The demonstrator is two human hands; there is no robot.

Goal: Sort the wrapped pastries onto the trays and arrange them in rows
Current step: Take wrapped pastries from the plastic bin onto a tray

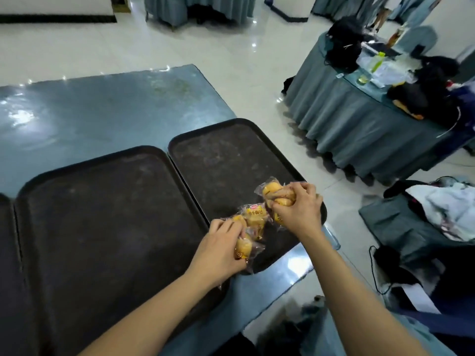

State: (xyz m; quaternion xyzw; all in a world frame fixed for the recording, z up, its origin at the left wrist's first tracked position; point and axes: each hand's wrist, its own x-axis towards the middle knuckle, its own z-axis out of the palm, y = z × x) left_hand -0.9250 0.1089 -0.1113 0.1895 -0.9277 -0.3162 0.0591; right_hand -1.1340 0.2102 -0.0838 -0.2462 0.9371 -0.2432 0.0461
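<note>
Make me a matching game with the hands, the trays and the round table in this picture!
Things:
1. left hand
2. right hand
3. left tray
4. round table

Descriptions:
A. bare, with no pastries on the part in view
B. grips wrapped pastries over the right tray's right edge
C. draped in a blue-grey cloth, with dark bags on top
D. grips wrapped pastries at the near left part of the right tray

Pairs: 1-D, 2-B, 3-A, 4-C
</note>
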